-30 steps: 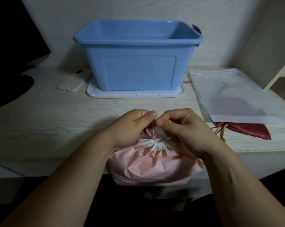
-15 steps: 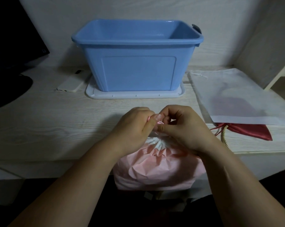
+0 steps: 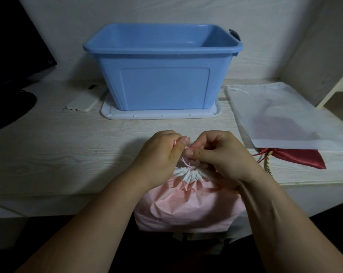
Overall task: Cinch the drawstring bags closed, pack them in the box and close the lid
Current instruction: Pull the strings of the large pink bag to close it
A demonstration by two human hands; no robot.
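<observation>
Pale wooden desk (image 3: 48, 154), blue box (image 3: 162, 75) open at the back, and at the near edge both the left hand (image 3: 158, 154) and right hand (image 3: 222, 154) pinch the pink cord (image 3: 186, 163) above the cinched pink bag (image 3: 186, 205).

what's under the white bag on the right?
A red bag sticks out from under the near edge of the white bag, with a gold cord beside it. A dim reddish shape shows through the white fabric; the rest is covered.
</observation>
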